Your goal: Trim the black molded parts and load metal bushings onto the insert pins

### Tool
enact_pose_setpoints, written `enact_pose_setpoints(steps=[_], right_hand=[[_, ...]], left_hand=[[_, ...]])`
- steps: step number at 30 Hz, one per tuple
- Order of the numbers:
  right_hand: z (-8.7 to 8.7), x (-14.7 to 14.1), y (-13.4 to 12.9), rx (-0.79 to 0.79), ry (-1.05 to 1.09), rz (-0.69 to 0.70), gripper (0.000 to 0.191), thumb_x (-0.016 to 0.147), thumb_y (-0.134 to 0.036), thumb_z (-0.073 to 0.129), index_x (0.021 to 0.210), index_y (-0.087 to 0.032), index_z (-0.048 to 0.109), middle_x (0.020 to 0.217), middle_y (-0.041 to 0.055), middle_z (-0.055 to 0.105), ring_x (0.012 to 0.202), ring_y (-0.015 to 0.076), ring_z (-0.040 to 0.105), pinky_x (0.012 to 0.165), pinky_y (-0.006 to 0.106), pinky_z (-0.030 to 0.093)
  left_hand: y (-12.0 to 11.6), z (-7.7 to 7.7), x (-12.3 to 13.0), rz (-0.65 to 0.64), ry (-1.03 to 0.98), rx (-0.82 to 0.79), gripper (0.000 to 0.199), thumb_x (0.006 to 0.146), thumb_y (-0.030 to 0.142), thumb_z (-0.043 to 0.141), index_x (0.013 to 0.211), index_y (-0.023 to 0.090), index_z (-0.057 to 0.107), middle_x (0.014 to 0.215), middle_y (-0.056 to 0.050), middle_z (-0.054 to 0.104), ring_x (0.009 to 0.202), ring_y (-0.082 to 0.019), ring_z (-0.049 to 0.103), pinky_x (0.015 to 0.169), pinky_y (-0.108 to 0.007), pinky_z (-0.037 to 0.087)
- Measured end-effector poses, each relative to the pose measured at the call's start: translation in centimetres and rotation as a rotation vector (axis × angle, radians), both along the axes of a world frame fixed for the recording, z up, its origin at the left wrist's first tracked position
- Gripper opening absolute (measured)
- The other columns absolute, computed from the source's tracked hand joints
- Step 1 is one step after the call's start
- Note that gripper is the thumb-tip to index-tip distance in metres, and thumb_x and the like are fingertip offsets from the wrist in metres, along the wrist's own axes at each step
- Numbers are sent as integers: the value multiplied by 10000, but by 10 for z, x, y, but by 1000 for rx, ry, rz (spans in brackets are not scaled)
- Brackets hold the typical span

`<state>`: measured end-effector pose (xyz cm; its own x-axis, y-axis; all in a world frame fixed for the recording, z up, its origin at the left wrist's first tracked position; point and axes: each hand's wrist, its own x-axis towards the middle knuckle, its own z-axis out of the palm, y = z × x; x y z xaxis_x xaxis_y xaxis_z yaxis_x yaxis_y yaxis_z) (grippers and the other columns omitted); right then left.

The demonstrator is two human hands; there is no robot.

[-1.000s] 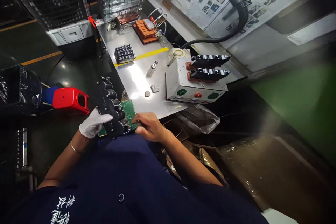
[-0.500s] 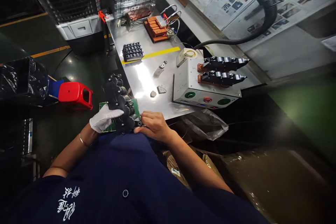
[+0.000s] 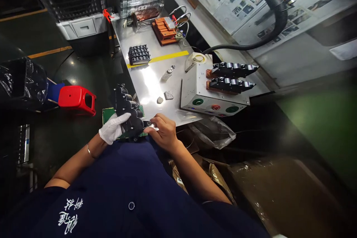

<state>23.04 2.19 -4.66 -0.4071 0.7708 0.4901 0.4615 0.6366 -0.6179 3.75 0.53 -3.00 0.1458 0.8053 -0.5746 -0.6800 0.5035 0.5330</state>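
Note:
My left hand (image 3: 113, 127), in a white glove, grips a black moulded part (image 3: 129, 113) with several rounded lobes, its thumb lying across the face. Bare and pinched closed, my right hand (image 3: 164, 132) is at the part's lower right end, with a small shiny thing between thumb and fingers that is too small to name. A green board (image 3: 107, 114) lies beneath the black part, by the table's near edge. Two similar black parts (image 3: 234, 70) rest on orange-brown holders on top of a white control box (image 3: 206, 98).
On the metal table (image 3: 175, 113) are a stack of black parts (image 3: 139, 54), an orange fixture (image 3: 164, 31), a small bottle (image 3: 168, 73) and two small grey pieces (image 3: 169, 95). A red stool (image 3: 73, 96) stands left.
The black part has turned slightly and sits a little lower in my gloved hand. My right hand has pulled slightly away from its end, and a shiny bit now shows at the fingers.

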Motion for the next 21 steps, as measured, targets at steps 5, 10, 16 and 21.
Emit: enact_pose_setpoints(steps=[5,10,16,21], right_hand=[[-7,1,-6,-26,-44,27,472,947,-488,476,566,-211,455,565,9,451,546,132,405,534,297,288],[-35,-2,-12,-330,184,35,422,991,-472,330,797,-205,593,684,23,542,581,134,493,583,282,388],[-124,-23,-19,-808,-62,-90,405,960,-530,303,895,-224,560,696,10,564,635,170,527,619,279,372],[-180,-32,-41,-963,-151,-42,276,878,-469,490,799,-216,564,654,-13,577,615,146,521,598,250,368]], left_hand=[[-2,-12,-1,-43,-34,-14,225,869,157,611,1076,100,676,991,-108,740,885,-213,719,877,-364,566],[16,-49,-10,-20,-68,-186,383,945,458,479,1006,130,667,801,-71,708,692,-157,681,730,-307,567],[4,-132,-6,-37,111,-491,440,944,507,445,775,133,602,531,-2,528,464,-110,506,496,-247,451],[-34,-182,-3,-99,195,-639,341,941,453,503,932,131,615,779,-14,620,625,-106,572,600,-266,500]])
